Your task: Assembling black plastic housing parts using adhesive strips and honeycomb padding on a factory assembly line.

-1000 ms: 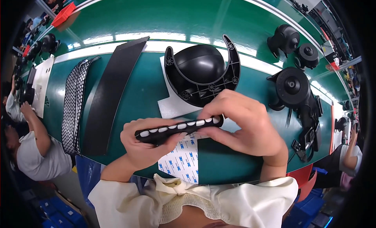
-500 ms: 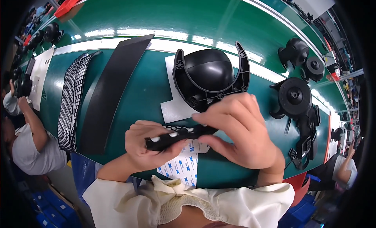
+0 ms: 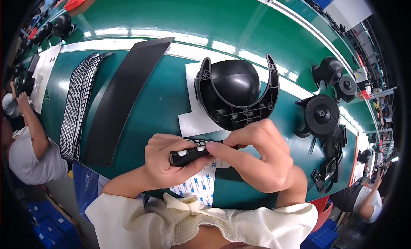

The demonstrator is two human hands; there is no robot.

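Note:
Between my hands is a black strip with white dots (image 3: 188,156), its near edge facing me. My left hand (image 3: 165,157) is closed round its left part, thumb along the near side. The thumb and forefinger of my right hand (image 3: 265,159) pinch the strip's top, near its right end, which these fingers partly hide. Just beyond my hands sits a glossy black domed shell (image 3: 235,80) with a crescent-shaped, ribbed black bracket (image 3: 271,88) around its near side. White paper (image 3: 195,125) lies partly under it. Below my hands is a white sheet with blue print (image 3: 200,187).
To the left lie white-dotted black strips (image 3: 73,107) and a long flat black strip (image 3: 122,95). At right stand a round black part (image 3: 323,115), a jumble of black pieces (image 3: 332,163) and more black domed parts (image 3: 332,69). People work at both sides.
My right fingers have moved from the strip's right end leftward onto its dotted top. The strip and my left hand have shifted slightly right. The whole view has tilted a little.

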